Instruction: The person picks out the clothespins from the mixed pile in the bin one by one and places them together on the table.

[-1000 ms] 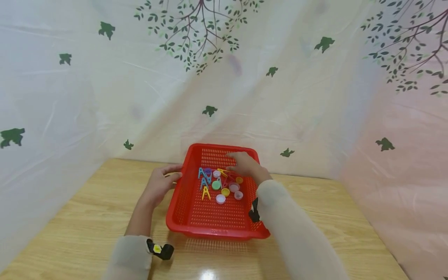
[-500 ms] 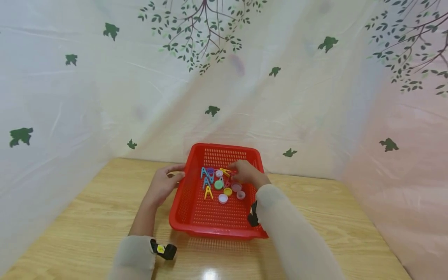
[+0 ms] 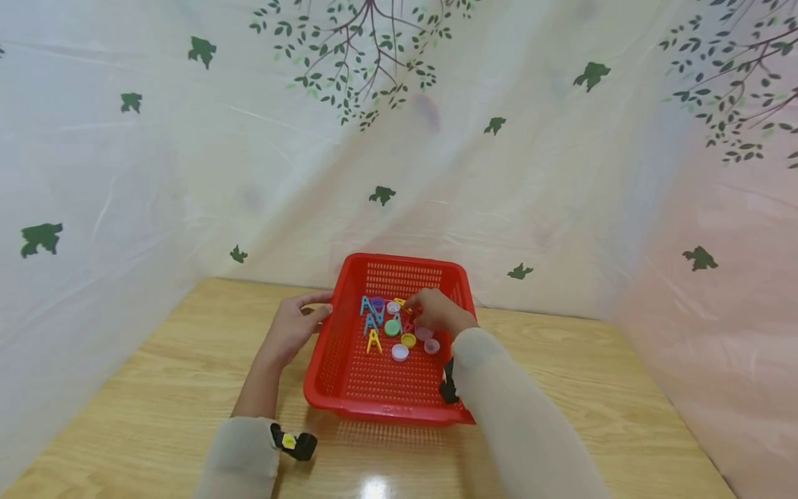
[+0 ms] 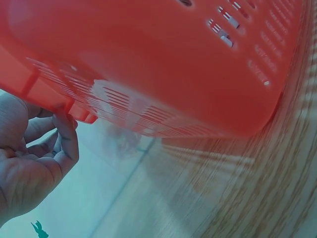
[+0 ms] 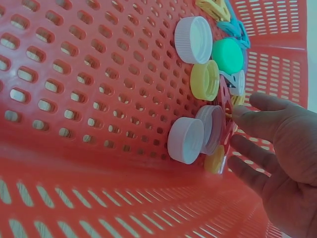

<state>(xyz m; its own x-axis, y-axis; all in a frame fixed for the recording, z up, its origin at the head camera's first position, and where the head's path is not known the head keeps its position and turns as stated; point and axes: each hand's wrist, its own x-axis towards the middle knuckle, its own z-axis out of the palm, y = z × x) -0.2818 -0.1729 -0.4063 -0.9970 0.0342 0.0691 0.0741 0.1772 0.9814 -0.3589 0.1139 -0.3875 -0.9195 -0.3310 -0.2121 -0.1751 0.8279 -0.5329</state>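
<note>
A red plastic basket (image 3: 393,371) stands tilted on the table, with bottle caps and clothespins inside. My left hand (image 3: 294,329) grips its left rim, thumb and fingertips at the edge; the left wrist view shows the curled fingers there. My right hand (image 3: 438,312) is down inside the basket at its right side. In the right wrist view its fingers (image 5: 255,148) are spread and fairly straight beside a red clothespin (image 5: 224,101) and a clear cap (image 5: 212,130). Any grip on the clothespin cannot be made out. A green cap (image 3: 392,328) lies near.
Blue clothespins (image 3: 370,324) and a yellow clothespin (image 3: 373,342) lie left in the basket. White (image 3: 400,353) and yellow caps (image 3: 408,340) lie toward its front. The wooden table (image 3: 156,374) meets a leaf-patterned curtain (image 3: 280,208) behind the basket.
My right hand has lowered from above the basket's far side into the pile of clothespins and caps. My left hand keeps its grip on the rim. The head view has shifted slightly.
</note>
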